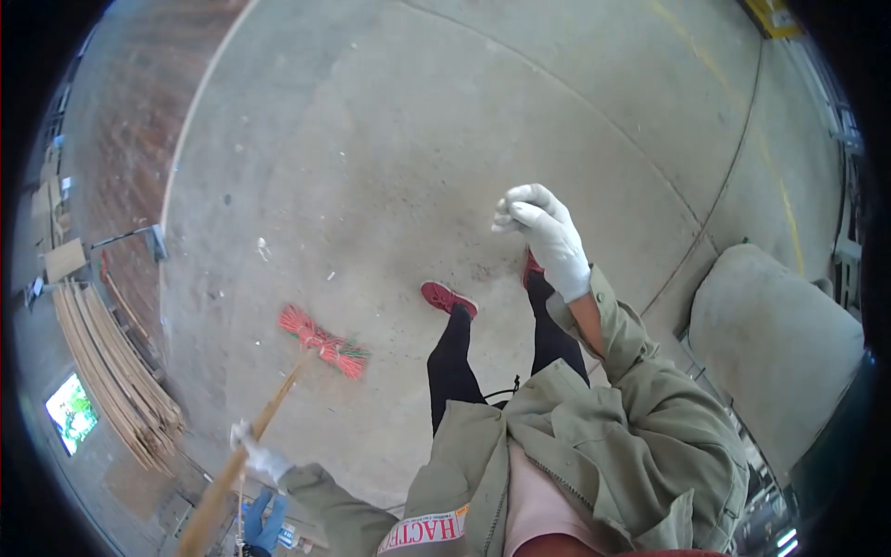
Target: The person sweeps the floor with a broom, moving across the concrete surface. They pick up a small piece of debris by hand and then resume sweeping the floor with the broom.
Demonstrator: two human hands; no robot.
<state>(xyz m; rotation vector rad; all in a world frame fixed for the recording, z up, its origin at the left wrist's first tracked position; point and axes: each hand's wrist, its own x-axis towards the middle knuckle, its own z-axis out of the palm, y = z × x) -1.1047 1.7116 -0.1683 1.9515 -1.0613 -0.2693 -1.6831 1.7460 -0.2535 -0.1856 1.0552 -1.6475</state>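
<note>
A broom with a long wooden handle (282, 397) stands tilted at the lower left, its red bristle head (323, 343) resting on the concrete floor. My left hand (263, 455), in a white glove, is closed around the handle. In front of my body and above the floor is my right hand (546, 227), also white-gloved, with its fingers curled in toward the thumb. Nothing shows in that hand, and it is apart from the broom.
Small scraps (264, 248) and dark dirt lie scattered on the floor. Long wooden boards (116, 376) are stacked at the left. A blue glove-like thing (266, 522) shows below my left hand. At the right stands a bulky pale-covered object (775, 325).
</note>
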